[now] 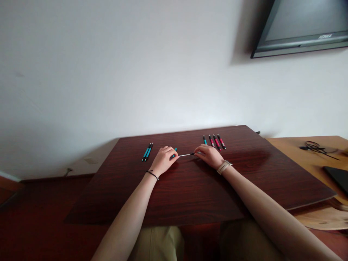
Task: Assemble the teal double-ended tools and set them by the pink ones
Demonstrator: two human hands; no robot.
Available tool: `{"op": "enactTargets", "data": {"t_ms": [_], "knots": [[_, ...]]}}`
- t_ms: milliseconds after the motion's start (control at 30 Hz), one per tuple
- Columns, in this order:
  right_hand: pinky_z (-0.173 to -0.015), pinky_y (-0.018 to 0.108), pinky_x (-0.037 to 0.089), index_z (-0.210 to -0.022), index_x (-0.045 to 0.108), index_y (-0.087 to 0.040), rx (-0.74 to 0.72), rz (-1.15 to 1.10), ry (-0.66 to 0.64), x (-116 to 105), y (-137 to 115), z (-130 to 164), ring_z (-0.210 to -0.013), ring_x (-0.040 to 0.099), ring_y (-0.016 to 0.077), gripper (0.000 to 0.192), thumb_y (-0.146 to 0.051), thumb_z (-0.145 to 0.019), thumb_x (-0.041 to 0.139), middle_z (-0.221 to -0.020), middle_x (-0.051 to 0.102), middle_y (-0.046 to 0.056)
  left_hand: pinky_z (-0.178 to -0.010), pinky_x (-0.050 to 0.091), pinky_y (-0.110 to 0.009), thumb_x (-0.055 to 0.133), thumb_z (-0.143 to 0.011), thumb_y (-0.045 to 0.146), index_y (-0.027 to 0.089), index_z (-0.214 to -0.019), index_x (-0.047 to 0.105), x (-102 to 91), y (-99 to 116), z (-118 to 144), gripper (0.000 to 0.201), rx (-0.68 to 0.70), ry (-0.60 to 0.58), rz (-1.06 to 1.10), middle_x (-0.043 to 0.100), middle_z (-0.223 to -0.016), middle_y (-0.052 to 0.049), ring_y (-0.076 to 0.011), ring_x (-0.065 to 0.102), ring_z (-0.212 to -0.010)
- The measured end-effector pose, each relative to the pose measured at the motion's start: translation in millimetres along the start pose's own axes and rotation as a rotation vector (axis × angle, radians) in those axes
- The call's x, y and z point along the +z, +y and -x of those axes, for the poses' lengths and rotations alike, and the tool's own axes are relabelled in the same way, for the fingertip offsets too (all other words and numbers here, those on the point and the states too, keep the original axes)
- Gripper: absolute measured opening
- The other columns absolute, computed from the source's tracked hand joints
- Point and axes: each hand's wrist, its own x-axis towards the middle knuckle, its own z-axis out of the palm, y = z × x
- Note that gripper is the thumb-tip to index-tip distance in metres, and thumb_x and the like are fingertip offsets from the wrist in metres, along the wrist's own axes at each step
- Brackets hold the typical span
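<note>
My left hand pinches one end of a thin white stick that looks like a pen refill, held level above the table. At its other end, my right hand has its fingers closed on a dark pen part; its full shape is hidden by the fingers. A teal pen piece shows by the left fingers, mostly covered. Left of that hand lie two teal and black pens. Beyond my right hand lie another teal pen, partly hidden, and three pink and black pens in a row.
The dark wood table stands against a white wall. A lighter wooden table to the right bears a coiled black cable and a flat black object. A television hangs at upper right.
</note>
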Motion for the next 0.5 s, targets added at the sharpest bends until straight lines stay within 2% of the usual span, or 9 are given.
{"op": "enactTargets", "data": {"t_ms": [233, 500], "knots": [[-0.079, 0.032, 0.05, -0.102, 0.077, -0.023, 0.075, 0.036, 0.015, -11.2, 19.6, -1.2, -0.084, 0.069, 0.0221, 0.013, -0.034, -0.101, 0.07, -0.099, 0.076, 0.007, -0.092, 0.048, -0.041, 0.068, -0.103, 0.03, 0.024, -0.09, 0.071, -11.0, -13.0, 2.3, 0.014, -0.069, 0.118, -0.006, 0.074, -0.099, -0.005, -0.0233, 0.064, -0.097], [-0.085, 0.032, 0.052, -0.1, 0.079, -0.024, 0.109, 0.089, -0.07, -8.5, 31.4, 0.3, -0.091, 0.071, 0.0224, 0.012, -0.031, -0.1, 0.07, -0.102, 0.077, 0.006, -0.093, 0.049, -0.041, 0.067, -0.103, 0.031, 0.024, -0.089, 0.071, -7.4, -8.9, 2.3, 0.016, -0.066, 0.13, 0.002, 0.074, -0.099, -0.005, -0.0231, 0.063, -0.097]]}}
